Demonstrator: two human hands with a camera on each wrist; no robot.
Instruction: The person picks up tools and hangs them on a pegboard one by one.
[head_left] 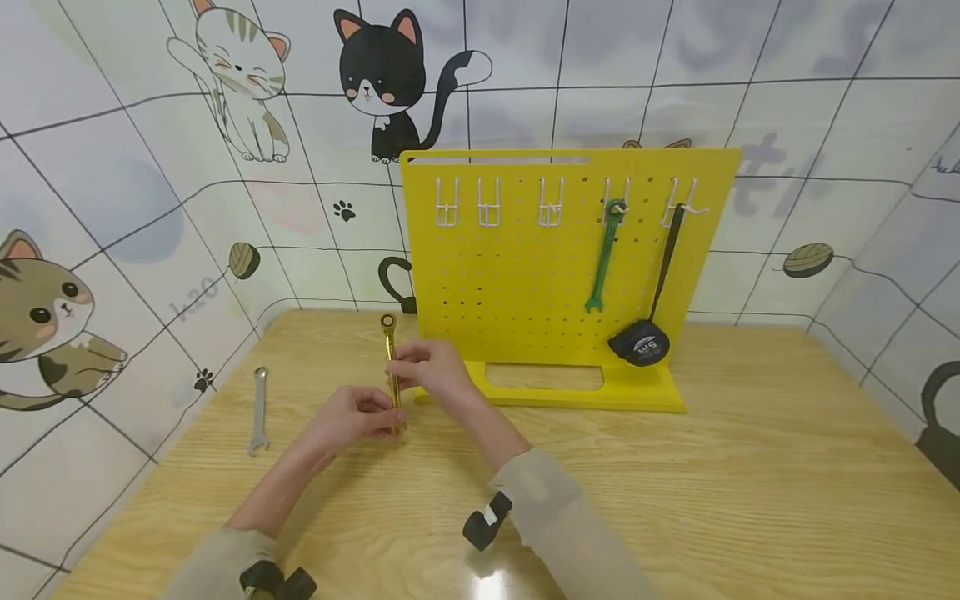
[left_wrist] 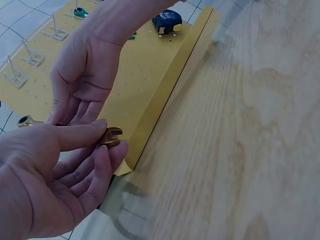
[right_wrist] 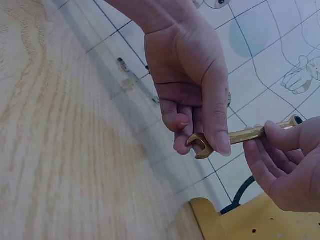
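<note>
A gold combination wrench (head_left: 389, 337) stands nearly upright between both hands, left of the yellow pegboard, its ring end up. My left hand (head_left: 358, 418) pinches it low, thumb and fingers by the open-end jaw, which pokes out past the fingertips in the left wrist view. Higher on the shaft, my right hand (head_left: 435, 372) pinches the same wrench between thumb and fingers. In the right wrist view the gold wrench (right_wrist: 245, 135) slants, its ring end beyond the right hand (right_wrist: 295, 160) and its open end at the left hand (right_wrist: 195, 75).
On the table's left lies a silver combination wrench (head_left: 259, 410). The yellow pegboard (head_left: 517, 283) carries several white hooks (head_left: 489, 204). From two of them hang a green wrench (head_left: 604, 258) and a black tape measure (head_left: 643, 342) on its strap. Tiled, cat-patterned walls surround the wooden table (head_left: 720, 500).
</note>
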